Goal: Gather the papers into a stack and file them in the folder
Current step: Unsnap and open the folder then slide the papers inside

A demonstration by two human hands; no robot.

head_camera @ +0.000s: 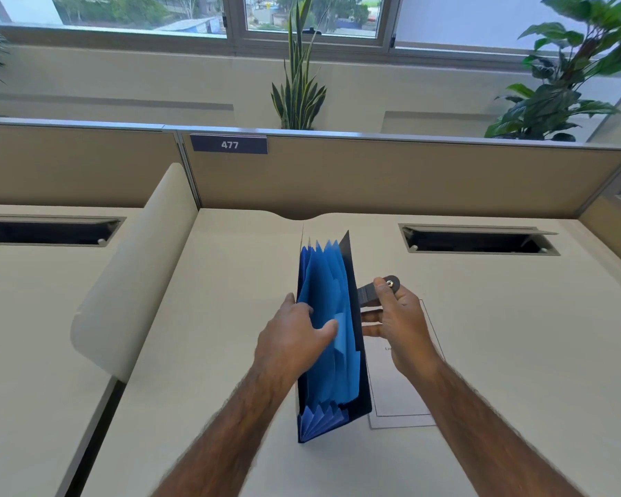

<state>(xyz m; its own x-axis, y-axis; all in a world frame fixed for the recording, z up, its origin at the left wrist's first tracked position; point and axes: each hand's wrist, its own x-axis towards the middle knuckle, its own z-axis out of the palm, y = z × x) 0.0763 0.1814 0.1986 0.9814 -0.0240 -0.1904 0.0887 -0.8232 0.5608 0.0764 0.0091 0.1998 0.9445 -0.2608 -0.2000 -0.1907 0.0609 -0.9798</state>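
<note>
A dark blue expanding folder [332,356] stands on its edge in the middle of the desk, its light blue pleated pockets fanned open toward me. My left hand [294,335] grips the folder's left cover, with the thumb pressed into the pockets. My right hand [397,324] holds the right cover and pinches its grey closure tab with a metal snap [388,283]. White papers [406,389] lie flat on the desk just right of the folder, partly hidden under my right hand and forearm.
The cream desk [230,317] has a cable slot [477,240] at the back right and another at the far left [47,229]. A curved white divider [130,274] rises on the left. A tan partition [391,177] labelled 477 closes the back, with plants behind it.
</note>
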